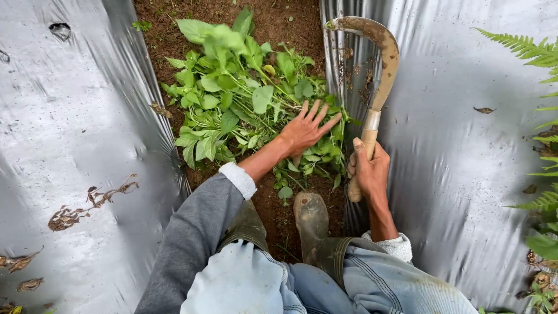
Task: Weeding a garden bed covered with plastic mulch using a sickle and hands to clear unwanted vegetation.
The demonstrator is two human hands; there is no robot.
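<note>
A heap of cut green leafy weeds (238,99) lies on a strip of brown soil (273,23) between two sheets of silver plastic mulch. My left hand (305,129) rests flat on the near right part of the heap, fingers spread. My right hand (367,170) grips the wooden handle of a sickle (381,70). Its curved, muddy blade points up and arcs to the left over the right-hand plastic sheet. My rubber boot (311,218) stands on the soil just below the heap.
Silver plastic mulch covers the raised bed on the left (70,145) and the one on the right (459,151). Dry leaves (87,203) lie on the left sheet. Fern fronds (537,52) hang in from the right edge.
</note>
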